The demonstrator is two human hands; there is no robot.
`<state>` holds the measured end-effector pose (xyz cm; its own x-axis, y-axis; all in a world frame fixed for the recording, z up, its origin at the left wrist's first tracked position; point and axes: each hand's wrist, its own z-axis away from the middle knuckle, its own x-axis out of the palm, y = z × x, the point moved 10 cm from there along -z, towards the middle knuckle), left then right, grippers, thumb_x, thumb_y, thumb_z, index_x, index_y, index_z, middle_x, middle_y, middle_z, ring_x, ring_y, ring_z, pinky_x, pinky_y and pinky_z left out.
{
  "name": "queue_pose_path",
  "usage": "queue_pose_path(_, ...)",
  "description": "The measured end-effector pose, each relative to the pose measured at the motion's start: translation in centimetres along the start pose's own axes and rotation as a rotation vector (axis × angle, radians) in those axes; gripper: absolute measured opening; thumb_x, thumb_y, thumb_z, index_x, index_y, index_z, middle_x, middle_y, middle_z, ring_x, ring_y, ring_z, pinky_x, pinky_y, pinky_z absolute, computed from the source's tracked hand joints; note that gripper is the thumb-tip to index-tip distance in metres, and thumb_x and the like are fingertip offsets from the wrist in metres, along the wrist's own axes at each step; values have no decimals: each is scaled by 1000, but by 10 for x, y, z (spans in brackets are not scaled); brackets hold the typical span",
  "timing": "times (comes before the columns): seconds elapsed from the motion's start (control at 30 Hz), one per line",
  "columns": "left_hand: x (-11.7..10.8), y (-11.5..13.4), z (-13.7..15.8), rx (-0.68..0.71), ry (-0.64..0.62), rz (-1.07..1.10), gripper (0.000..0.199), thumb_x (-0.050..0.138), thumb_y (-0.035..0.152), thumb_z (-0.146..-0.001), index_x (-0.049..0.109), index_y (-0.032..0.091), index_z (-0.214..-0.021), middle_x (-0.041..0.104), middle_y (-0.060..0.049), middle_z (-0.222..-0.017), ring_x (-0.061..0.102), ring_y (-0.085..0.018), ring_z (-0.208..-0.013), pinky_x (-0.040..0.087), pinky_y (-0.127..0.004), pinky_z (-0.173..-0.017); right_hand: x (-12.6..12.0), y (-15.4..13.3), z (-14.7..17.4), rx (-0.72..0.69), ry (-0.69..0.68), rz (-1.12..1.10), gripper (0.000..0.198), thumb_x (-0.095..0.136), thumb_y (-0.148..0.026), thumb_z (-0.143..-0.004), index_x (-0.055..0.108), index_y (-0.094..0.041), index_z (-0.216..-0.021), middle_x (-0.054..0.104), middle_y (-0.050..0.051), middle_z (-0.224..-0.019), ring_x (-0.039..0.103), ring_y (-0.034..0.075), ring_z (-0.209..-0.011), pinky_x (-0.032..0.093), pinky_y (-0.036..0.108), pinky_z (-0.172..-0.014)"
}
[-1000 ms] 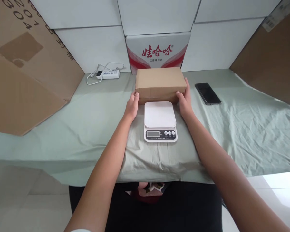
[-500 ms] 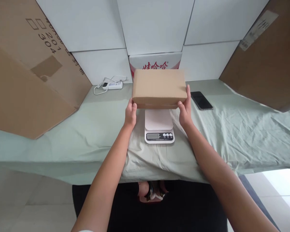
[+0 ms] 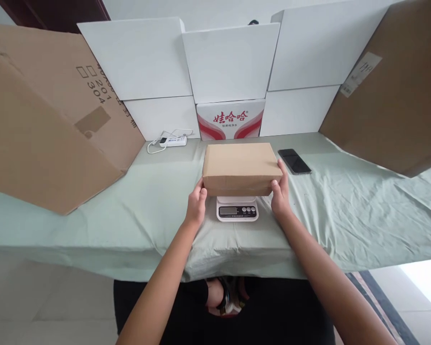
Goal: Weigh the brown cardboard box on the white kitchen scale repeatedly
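At the left, a large brown carton [image 3: 39,120] stands on the green cloth [image 3: 158,191], with a white power strip [image 3: 175,141] and its cable lying on the far side, well apart from your hands.

Your left hand [image 3: 196,205] grips the near left corner of the cardboard box [image 3: 241,160], the thumb against its near face. The box lies straight ahead of you, between your two palms, its long axis running left to right, square to your reach. It looks about level. Beneath it is the white kitchen scale [image 3: 237,212]: its display and buttons show on the near side, while the box hides most of the platform and juts past the scale to left and right. That is the relation to mind: box over platform. From this angle you cannot tell whether the two touch or a gap remains.

Your right hand [image 3: 280,194] holds the right end, thumb at the near corner, fingers reaching farther along the side. Neither hand is nearer; each is on its own end, the pair spread to the box's length.

Right of that hand, a black phone [image 3: 294,161] lies close by on the cloth, and another brown carton [image 3: 388,96] stands farther right.
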<state>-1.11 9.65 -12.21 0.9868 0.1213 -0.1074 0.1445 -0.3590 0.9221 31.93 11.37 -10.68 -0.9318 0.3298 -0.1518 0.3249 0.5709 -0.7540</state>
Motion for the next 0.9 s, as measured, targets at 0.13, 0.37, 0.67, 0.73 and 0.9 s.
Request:
queue_pose_path(0.13,-6,-3,1,7,44,-21,89,49,94,-105,77,23,-151,82,-18,-154,73,-43,-150,59,-55,-125,1,-5,1,-13,-13,16,79,53,-80,-111,54,-35,-175,60,13,-179,51,43,-172,37,72,-147)
queue_pose_path(0.37,-10,-8,2,-3,83,-2,87,51,92,-105,77,24,-154,80,-16,-160,70,-41,-157,56,-56,-133,-5,-7,-2,-51,37,44,76,51,-78,-110,58,-36,-173,64,14,-169,59,45,-162,48,74,-137)
queue_pose_path(0.67,-3,-11,-1,-37,27,8,89,50,93,-105,78,25,-154,81,-16,-160,69,-42,-158,54,-59,-135,-4,-7,-6,19,41,0,84,51,-86,-107,62,-33,-171,66,14,-174,59,46,-164,46,74,-139)
queue_pose_path(0.73,-2,-10,-3,-46,20,19,89,51,93,-104,79,24,-152,81,-17,-159,70,-43,-157,54,-60,-136,-3,-7,-8,43,33,-16,88,51,-89,-105,63,-31,-170,65,14,-177,55,47,-169,40,75,-144)
queue_pose_path(0.9,-7,10,-34,24,37,107,85,55,92,-104,80,24,-148,80,-15,-161,65,-41,-164,48,-56,-142,5,-12,-37,76,0,-113,89,52,-92,-105,56,-38,-176,55,5,-189,45,43,-179,32,73,-151)
